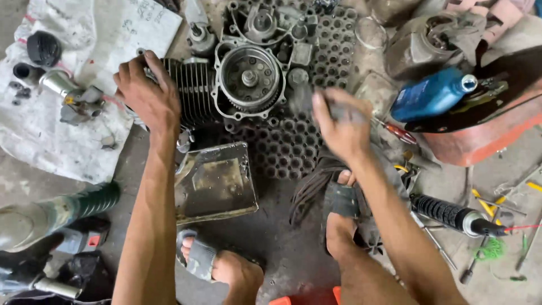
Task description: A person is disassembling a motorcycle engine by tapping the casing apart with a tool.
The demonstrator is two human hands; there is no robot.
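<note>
Grey metal, greasy and finned, the engine block is lying on a black perforated rubber mat ahead of your feet. A blue bottle is resting on a red tank to the right, tools are lying scattered below it, and a flat metal tray is sitting near your left foot. Your left hand is pressing, fingers spread, on the cylinder fins. Your right hand is hovering blurred beside the block; I cannot tell its grip.
</note>
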